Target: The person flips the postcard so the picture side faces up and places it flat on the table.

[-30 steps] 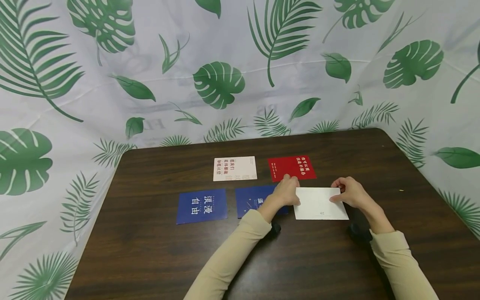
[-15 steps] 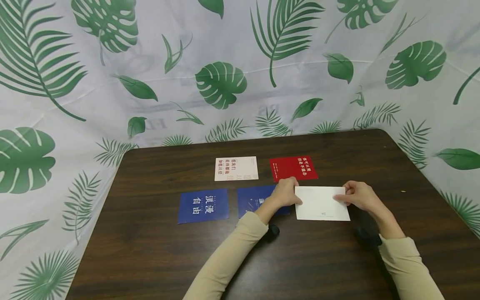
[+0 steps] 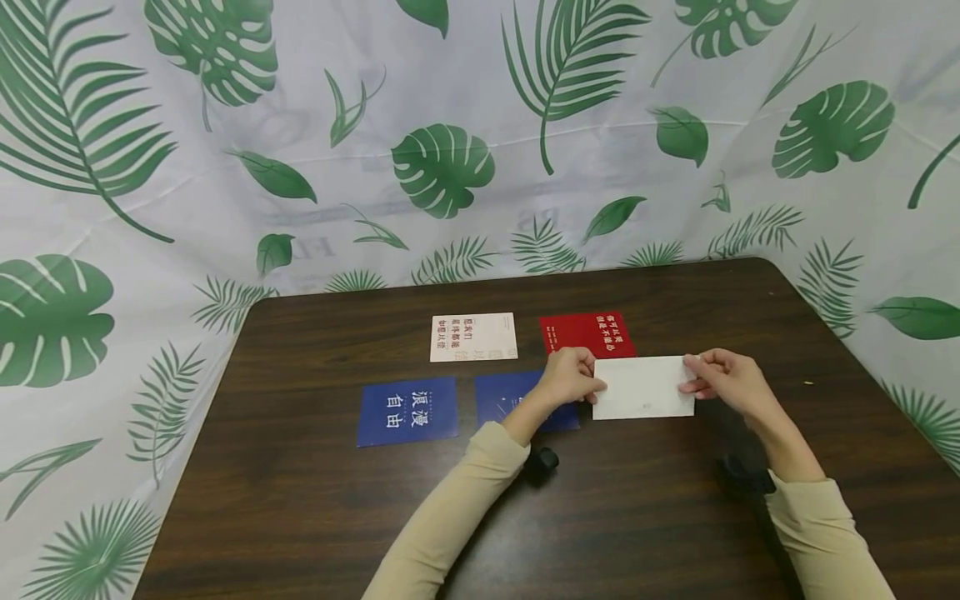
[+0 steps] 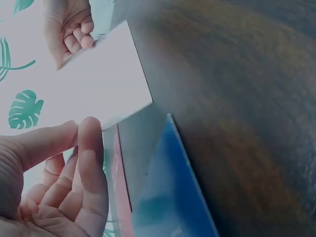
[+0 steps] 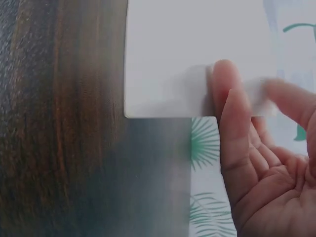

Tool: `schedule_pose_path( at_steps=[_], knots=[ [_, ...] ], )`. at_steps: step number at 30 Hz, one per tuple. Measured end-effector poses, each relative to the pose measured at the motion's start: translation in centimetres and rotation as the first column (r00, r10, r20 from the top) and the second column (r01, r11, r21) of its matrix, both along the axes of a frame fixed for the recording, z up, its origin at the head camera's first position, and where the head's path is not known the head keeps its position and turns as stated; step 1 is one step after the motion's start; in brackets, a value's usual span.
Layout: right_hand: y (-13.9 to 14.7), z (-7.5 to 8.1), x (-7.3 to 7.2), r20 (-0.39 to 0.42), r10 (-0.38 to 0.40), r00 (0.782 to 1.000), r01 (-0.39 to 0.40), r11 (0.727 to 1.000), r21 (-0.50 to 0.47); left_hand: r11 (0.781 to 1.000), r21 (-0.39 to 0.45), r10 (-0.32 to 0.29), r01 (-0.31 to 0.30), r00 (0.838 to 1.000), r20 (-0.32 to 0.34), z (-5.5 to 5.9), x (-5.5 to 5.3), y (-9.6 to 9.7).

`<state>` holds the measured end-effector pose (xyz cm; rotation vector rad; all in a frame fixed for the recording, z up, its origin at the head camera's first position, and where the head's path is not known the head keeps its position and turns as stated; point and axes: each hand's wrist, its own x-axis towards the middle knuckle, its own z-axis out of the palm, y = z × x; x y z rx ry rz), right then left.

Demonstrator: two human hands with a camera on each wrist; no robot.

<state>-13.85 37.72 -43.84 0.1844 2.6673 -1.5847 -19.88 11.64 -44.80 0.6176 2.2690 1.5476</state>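
A white card [image 3: 643,388] with a faint small mark near its lower edge is held up above the table, tilted. My left hand [image 3: 567,377] pinches its left edge; in the left wrist view, the thumb and index finger [image 4: 90,133] meet at the card's corner. At the opposite edge my right hand [image 3: 726,379] holds the card between thumb and fingers. From the right wrist, the index finger [image 5: 231,106] lies against the card while the thumb is blurred. Beneath the left hand lies a blue card [image 3: 510,396], partly covered, and behind it a red card [image 3: 581,333].
Another blue card [image 3: 407,412] with white characters lies to the left on the dark wooden table [image 3: 315,517]. Behind it is a cream card [image 3: 474,337] with dark red characters. A white curtain [image 3: 337,208] with green leaves hangs behind the table.
The white card has risen and tilted, looking shorter from top to bottom. My right hand has shifted right and then up along the card's edge; the left hand keeps its grip.
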Motion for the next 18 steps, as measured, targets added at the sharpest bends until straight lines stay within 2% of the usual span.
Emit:
schedule_pose_path(
  at_steps=[4, 7, 8, 9, 13, 16, 18],
  knots=[
    [1.1, -1.4, -0.5, -0.050, -0.049, 0.998, 0.039, 0.982, -0.185, 0.996, 0.079, 0.035, -0.037, 0.999, 0.025, 0.1, -0.1, -0.3],
    [2.2, -2.9, -1.0, -0.094, -0.062, 0.994, 0.027, 0.942, -0.335, 0.992, 0.114, 0.052, -0.052, 0.999, 0.008, 0.1, -0.2, -0.6],
    [2.3, -3.0, -1.0, -0.114, -0.047, 0.992, 0.005, 0.937, -0.348, 0.991, 0.125, 0.049, -0.049, 0.999, 0.000, 0.1, -0.2, -0.7],
    [2.4, -3.3, -1.1, -0.129, -0.055, 0.990, 0.000, 0.919, -0.395, 0.990, 0.133, 0.046, -0.044, 0.999, -0.010, 0.1, -0.2, -0.8],
    [1.2, -1.4, -0.2, -0.163, -0.015, 0.987, -0.064, 0.879, -0.472, 0.989, 0.147, 0.024, -0.017, 0.999, -0.044, 0.1, 0.0, -1.3],
    [0.4, -0.3, 0.6, -0.194, 0.038, 0.980, -0.128, 0.870, -0.476, 0.991, 0.135, 0.001, 0.002, 1.000, -0.028, 0.2, 0.2, -1.6],
    [0.4, -0.4, 0.9, -0.226, 0.074, 0.971, -0.174, 0.869, -0.462, 0.992, 0.120, -0.021, 0.023, 1.000, -0.017, 0.4, 0.3, -1.9]
  ],
)
